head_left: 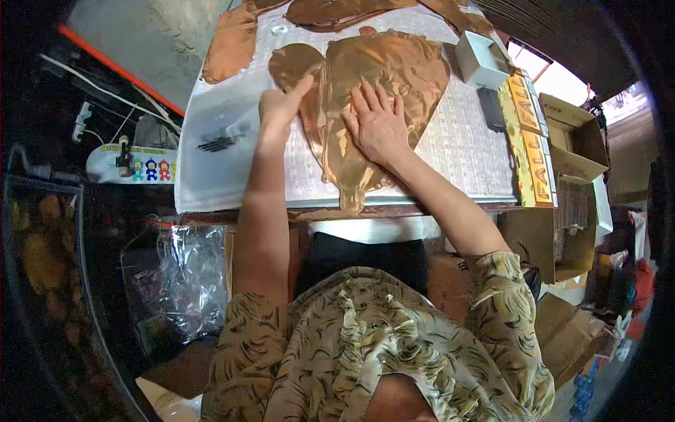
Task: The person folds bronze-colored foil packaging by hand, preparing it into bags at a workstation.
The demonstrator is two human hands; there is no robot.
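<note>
A shiny copper-coloured foil sheet, like a flat foil balloon, lies on the white patterned table cover, its narrow end at the front edge. My right hand rests flat on its middle with the fingers spread. My left hand is at the foil's left lobe, thumb stretched toward its folded edge; the other fingers are curled and mostly hidden, so whether they pinch the foil does not show.
More copper foil pieces lie at the table's back. A clear plastic sheet with dark thin sticks is at left. On the right are a white box, a black object, yellow lettered boxes and cardboard boxes.
</note>
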